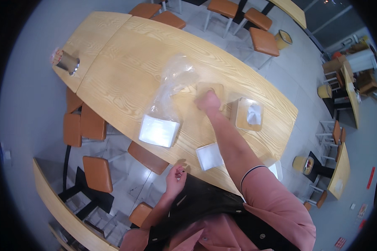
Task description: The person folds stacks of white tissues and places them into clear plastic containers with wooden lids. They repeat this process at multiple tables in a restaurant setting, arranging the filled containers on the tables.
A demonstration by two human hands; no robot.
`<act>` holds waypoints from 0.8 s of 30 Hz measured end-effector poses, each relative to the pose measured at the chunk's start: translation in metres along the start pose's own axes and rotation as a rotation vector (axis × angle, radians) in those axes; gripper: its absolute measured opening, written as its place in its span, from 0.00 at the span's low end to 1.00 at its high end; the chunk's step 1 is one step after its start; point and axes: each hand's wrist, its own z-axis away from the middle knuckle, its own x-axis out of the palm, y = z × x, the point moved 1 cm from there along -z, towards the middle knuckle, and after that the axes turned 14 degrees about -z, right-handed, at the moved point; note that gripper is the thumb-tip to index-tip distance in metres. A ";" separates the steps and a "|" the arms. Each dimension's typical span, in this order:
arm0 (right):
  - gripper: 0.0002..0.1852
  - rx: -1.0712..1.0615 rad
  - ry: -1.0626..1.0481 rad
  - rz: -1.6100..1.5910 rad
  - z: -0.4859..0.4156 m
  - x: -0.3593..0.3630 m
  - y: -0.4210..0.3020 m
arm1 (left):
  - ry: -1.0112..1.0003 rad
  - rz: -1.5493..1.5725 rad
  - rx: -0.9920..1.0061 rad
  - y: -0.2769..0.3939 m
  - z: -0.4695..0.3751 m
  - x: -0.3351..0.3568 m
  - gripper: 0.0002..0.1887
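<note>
My right hand (210, 101) reaches out over the table and is at a square wood-coloured panel (219, 89). Motion blur and the hand itself hide the fingertips, so whether they grip it cannot be told. Right of it stands a tissue box (241, 116) with a white tissue (254, 114) poking from its top. My left hand (175, 181) hovers by the near table edge, fingers loosely curled and holding nothing visible. A plastic-wrapped white pack (159, 131) lies ahead of it, with crumpled clear film (171, 83) beyond. A white stack of napkins (209, 156) lies partly behind my right forearm.
A metal holder (68, 62) with sticks in it stands near the table's far-left corner. The wooden table (125, 69) has a seam across its left part. Orange-seated stools (149, 157) stand around it, one tucked close to the near edge. Yellow bins (282, 39) stand on the floor.
</note>
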 end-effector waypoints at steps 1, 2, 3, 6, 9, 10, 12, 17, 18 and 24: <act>0.37 0.004 0.024 -0.051 0.006 -0.003 -0.001 | -0.009 0.021 -0.003 -0.001 0.000 -0.002 0.16; 0.37 0.025 0.039 -0.098 0.011 -0.008 -0.003 | -0.029 0.033 -0.032 -0.002 -0.001 -0.003 0.14; 0.35 0.010 -0.013 -0.244 0.017 -0.016 -0.006 | -0.033 0.043 0.008 -0.003 -0.003 -0.004 0.13; 0.24 0.065 -0.095 -0.824 0.062 -0.040 -0.008 | -0.057 0.080 0.053 -0.003 -0.006 -0.001 0.09; 0.14 -0.173 -0.466 -1.266 0.148 -0.077 0.016 | -0.201 0.043 0.102 0.005 -0.011 0.011 0.09; 0.13 -0.219 -0.560 -1.304 0.177 -0.089 0.028 | -0.267 0.026 0.117 0.010 -0.012 0.017 0.08; 0.17 -0.207 -0.547 -0.856 0.226 -0.116 0.061 | -0.377 -0.063 0.255 0.028 -0.013 0.031 0.07; 0.24 -0.154 -0.101 -0.480 0.326 -0.174 0.160 | -0.602 -0.196 0.449 0.096 -0.001 0.090 0.07; 0.23 -0.099 -0.025 -0.363 0.340 -0.184 0.181 | -0.673 -0.266 0.483 0.110 0.002 0.104 0.10; 0.21 0.244 0.342 -0.168 0.390 -0.221 0.299 | -0.615 -0.490 0.723 0.164 0.017 0.215 0.13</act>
